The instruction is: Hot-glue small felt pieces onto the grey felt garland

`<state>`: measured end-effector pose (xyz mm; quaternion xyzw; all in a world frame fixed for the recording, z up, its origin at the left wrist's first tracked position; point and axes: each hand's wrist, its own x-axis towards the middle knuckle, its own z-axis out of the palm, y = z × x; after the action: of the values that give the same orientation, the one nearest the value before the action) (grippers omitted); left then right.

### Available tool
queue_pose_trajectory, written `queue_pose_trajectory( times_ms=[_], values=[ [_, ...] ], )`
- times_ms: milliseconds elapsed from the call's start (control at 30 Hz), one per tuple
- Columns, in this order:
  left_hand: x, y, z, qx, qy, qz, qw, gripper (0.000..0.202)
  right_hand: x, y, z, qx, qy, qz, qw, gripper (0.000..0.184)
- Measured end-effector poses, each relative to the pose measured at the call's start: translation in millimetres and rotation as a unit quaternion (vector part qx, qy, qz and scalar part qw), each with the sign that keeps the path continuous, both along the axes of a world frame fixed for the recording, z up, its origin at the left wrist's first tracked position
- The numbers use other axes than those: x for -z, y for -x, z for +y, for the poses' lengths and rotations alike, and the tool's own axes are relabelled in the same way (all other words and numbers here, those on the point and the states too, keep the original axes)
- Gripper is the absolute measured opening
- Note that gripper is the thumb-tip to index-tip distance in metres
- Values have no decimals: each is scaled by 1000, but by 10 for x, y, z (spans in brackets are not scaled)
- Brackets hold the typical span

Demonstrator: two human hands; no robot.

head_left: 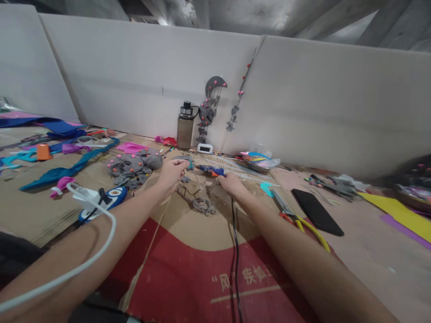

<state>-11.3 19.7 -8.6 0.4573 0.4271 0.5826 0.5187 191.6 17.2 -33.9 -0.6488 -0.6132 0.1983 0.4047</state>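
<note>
My left hand [174,174] pinches a small teal piece [191,165], possibly felt, between thumb and fingertips. Facing it, my right hand [231,185] is wrapped round a blue hot glue gun [212,170] with an orange trigger. The gun's nozzle points left toward the teal piece; whether they touch I cannot make out. From below my right hand a black cord [235,237] runs down over the cardboard [188,237]. Between my forearms lies a loose tangle of grey yarn [204,205]. Just left of my left hand are a grey yarn ball [154,161] and grey felt shapes with pink and orange dots [126,167].
A bottle [185,128] and a small digital clock [204,148] stand by the white partition [134,67]. Yellow-handled scissors [292,213] and a black phone [317,211] lie right of my right forearm. A white cable [109,237] crosses my left forearm.
</note>
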Motion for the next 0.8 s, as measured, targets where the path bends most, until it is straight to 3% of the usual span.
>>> queue_pose_trajectory(
  times_ms=[133, 267, 367, 567, 800],
  values=[
    [22, 17, 8, -4, 12, -21, 1000, 19, 9, 45, -44, 57, -52, 102, 992, 21],
    [30, 43, 37, -29, 19, -31, 999, 17, -18, 147, -144, -17, -22, 319, 947, 27],
    [37, 56, 62, -42, 26, -22, 999, 17, -52, 204, -202, -60, -6, 358, 932, 27],
    [52, 57, 70, -38, 24, -18, 999, 18, -74, 261, -267, -99, -13, 434, 895, 45],
    [60, 52, 48, -30, 22, -29, 999, 17, -70, 208, -247, -110, -3, 483, 869, 27]
  ],
)
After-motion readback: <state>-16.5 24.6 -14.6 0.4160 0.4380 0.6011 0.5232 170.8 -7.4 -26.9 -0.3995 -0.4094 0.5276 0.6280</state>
